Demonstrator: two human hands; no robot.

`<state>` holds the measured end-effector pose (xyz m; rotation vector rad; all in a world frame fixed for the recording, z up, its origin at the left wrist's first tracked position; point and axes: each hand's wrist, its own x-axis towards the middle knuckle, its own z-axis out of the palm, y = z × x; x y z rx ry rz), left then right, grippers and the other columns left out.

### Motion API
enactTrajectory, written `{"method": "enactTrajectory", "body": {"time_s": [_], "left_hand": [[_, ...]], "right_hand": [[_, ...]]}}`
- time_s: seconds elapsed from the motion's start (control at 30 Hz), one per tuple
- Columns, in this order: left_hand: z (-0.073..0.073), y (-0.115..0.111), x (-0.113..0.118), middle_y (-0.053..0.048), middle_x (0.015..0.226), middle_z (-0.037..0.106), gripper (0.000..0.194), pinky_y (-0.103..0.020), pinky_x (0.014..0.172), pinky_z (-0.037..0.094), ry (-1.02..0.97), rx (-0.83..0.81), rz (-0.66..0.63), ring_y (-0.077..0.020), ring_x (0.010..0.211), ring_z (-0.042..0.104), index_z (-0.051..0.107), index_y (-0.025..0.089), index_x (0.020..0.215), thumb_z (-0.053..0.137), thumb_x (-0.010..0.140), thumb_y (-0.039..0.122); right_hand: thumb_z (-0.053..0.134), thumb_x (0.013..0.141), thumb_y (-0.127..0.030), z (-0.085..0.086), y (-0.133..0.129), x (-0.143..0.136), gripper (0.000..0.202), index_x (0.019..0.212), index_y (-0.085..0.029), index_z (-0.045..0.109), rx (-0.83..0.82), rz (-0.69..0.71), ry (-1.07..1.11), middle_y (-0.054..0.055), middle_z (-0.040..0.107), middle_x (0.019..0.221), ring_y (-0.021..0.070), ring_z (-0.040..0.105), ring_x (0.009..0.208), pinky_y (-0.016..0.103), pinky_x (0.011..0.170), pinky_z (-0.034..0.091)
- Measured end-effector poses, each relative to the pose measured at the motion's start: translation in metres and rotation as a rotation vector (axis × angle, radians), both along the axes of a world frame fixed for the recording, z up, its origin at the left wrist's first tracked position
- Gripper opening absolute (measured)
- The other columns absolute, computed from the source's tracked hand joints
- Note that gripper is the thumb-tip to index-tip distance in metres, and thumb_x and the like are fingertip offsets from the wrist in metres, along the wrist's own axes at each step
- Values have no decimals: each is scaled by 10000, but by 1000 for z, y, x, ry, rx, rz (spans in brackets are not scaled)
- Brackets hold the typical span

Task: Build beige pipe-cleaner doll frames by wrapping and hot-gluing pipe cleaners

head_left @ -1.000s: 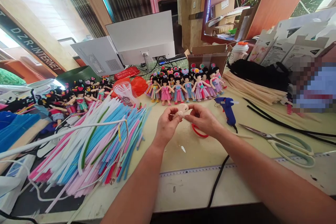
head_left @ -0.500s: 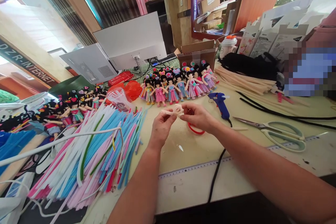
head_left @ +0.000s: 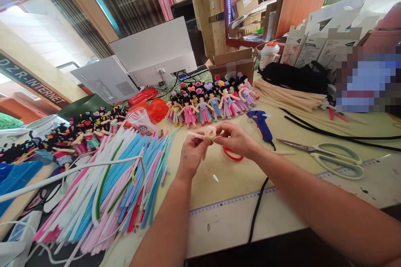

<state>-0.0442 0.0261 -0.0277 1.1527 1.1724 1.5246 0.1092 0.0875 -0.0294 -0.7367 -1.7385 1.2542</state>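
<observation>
Between my hands is a cream pipe cleaner (head_left: 210, 132), coiled into a round knot with a straight end sticking out to the left. My left hand (head_left: 193, 152) pinches it from the left and below. At its right side, the fingers of my right hand (head_left: 233, 137) are closed on the coil. Under my right hand a red ring (head_left: 232, 154) lies on the table, partly covered. A blue glue gun (head_left: 263, 126) stands just right of that hand, and scissors with pale green handles (head_left: 332, 156) lie farther right.
A heap of coloured pipe cleaners (head_left: 109, 183) spreads at the left. Finished dolls (head_left: 203, 106) stand in rows behind my hands, and more dolls (head_left: 87, 133) lie at far left. Black and cream pipe cleaners (head_left: 288, 94) lie back right. A ruler strip (head_left: 225, 203) and black cable (head_left: 258, 208) run in front.
The coil has turned so its round face shows more clearly. My right fingers have shifted slightly around it. The whole view has moved a little.
</observation>
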Motion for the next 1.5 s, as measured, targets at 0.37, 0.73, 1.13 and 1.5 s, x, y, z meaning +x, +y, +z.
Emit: {"method": "enactTrajectory", "body": {"time_s": [0.37,0.73,1.13,1.5], "left_hand": [[0,-1,0,-13,753,700,426,-312,725,506,-14,12,-1,-151,723,650,672,170,856,874,598,443],[-4,0,5,-18,756,709,445,-307,699,492,-7,-14,23,-159,726,652,648,174,862,864,598,460],[-8,0,12,-26,823,723,475,-334,746,530,-42,27,41,-172,745,676,638,168,881,860,602,481],[-2,-4,12,-29,870,707,408,-329,722,541,46,20,19,-165,711,685,635,173,878,820,668,471]], "right_hand": [[698,699,-375,2,-1,-1,216,791,-191,636,-28,44,-1,-4,577,769,91,476,568,245,518,366],[699,720,-363,4,-1,0,206,749,-191,590,-20,58,-19,-17,588,681,107,514,590,242,533,364],[709,709,-307,-3,1,-3,162,797,-194,633,-72,75,64,-13,587,748,125,592,647,273,627,481],[700,740,-365,2,-1,0,246,668,-198,535,55,32,-11,-31,497,682,101,460,589,247,545,405]]}}
